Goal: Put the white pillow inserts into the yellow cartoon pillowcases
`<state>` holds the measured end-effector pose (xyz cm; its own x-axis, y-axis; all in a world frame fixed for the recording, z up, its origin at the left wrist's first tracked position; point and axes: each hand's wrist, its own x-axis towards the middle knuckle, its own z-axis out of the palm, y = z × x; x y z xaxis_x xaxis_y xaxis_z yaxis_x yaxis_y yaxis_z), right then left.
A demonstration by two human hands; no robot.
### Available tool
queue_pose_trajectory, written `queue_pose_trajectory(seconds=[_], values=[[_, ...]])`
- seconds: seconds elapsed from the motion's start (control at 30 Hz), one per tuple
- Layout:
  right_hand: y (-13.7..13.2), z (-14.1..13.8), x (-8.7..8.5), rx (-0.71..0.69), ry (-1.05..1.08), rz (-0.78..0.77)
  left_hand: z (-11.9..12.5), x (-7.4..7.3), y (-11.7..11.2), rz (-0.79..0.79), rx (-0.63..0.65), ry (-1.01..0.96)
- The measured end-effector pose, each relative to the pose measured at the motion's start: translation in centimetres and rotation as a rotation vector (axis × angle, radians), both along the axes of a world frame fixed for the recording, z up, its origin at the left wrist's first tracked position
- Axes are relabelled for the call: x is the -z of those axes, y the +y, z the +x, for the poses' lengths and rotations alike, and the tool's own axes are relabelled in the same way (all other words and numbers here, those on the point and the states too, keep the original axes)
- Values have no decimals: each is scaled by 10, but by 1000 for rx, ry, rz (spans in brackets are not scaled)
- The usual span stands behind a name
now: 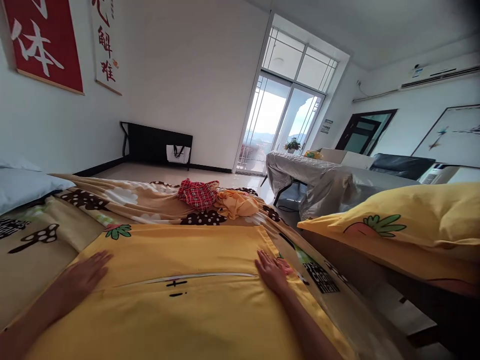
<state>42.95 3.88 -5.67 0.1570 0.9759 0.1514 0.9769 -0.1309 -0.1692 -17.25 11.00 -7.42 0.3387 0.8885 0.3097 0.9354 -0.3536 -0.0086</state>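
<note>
A yellow pillowcase (180, 295) with a strawberry print lies flat on the bed in front of me. My left hand (84, 272) rests flat on its left edge, fingers stretched out. My right hand (272, 272) lies flat on its right edge, fingers spread, holding nothing. Beneath the pillowcase is a tan patterned bedspread (123, 202). A red plaid cloth (198, 193) and an orange cloth (237, 204) lie bunched at the far end of the bed.
A second yellow pillow (412, 220) lies at the right on another surface. A grey-blue pillow (22, 187) sits at the left. Beyond are a covered table (300, 172), a black desk (157, 145) against the wall and a glass balcony door (279, 120).
</note>
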Motion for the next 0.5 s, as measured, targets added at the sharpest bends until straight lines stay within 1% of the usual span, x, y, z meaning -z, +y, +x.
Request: queue_pose_trajectory(seconds=[0.07, 0.13, 0.2, 0.27, 0.3, 0.33, 0.4, 0.43, 0.5], values=[[-10, 17, 0, -7, -6, 22, -4, -5, -7, 136, 29, 36], [-16, 17, -5, -23, -34, 97, 11, -16, -15, 308, 87, 44], [-18, -4, -14, -76, -65, 187, 43, -32, -25, 447, 164, -12], [-20, -41, -25, -222, -73, 237, 86, -46, -36, 484, 262, -58], [-22, -65, -29, -334, -63, 235, 109, -50, -42, 463, 313, -56], [-25, -90, -33, -452, -50, 226, 131, -51, -47, 404, 352, -39], [-34, -136, -36, -673, -3, 158, 167, -44, -57, 283, 445, -12], [-39, -156, -35, -743, 24, 114, 179, -38, -60, 218, 481, -7], [-49, -182, -32, -812, 73, 44, 190, -23, -65, 79, 513, -10]])
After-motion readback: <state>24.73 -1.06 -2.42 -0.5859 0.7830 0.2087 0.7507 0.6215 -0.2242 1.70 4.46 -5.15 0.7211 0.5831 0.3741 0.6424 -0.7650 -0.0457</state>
